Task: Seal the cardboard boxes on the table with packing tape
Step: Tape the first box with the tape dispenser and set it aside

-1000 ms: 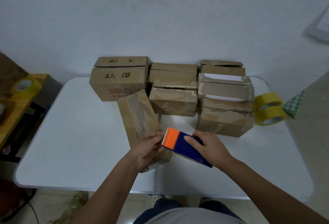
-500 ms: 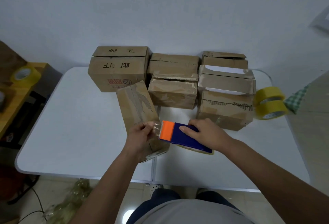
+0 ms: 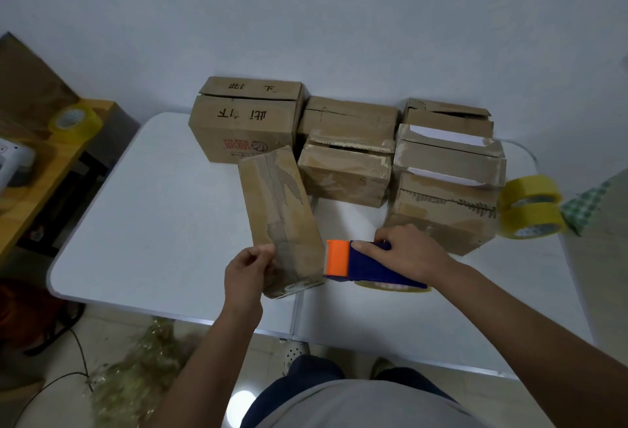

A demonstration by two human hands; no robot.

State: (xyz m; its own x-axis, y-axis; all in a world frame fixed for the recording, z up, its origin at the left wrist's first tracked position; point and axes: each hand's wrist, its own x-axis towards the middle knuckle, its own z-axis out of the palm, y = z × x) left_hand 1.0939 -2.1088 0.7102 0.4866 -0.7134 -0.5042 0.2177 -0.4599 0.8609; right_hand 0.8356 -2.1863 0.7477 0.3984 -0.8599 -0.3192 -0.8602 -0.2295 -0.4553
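Sealing of a narrow box [image 3: 280,213] lying lengthwise near the front edge of the white tabletop [image 3: 142,223], shown at the start of a tape run. Left hand [image 3: 249,268] now pressing down at the near left corner of the box top, fingers curled as if pinching the free end of the tape, having shifted leftward off the dispenser's mouth over the last second; tape itself too clear to be made out here. Right hand [image 3: 404,250] wrapping its grip around the blue-and-orange tape dispenser [image 3: 370,266], now drawn rightward and lowered just beside the box's right edge, orange head facing the box, yellow roll showing beneath. Widening gap between the two hands suggesting a strip being pulled out across the near end of the box, probably anchoring before a pass along the seam. Remaining boxes [image 3: 343,155] standing grouped at the back of the tabletop, several with flaps visibly loose, apparently awaiting tape. Spare yellow tape rolls [image 3: 530,206] stacked at the right edge.
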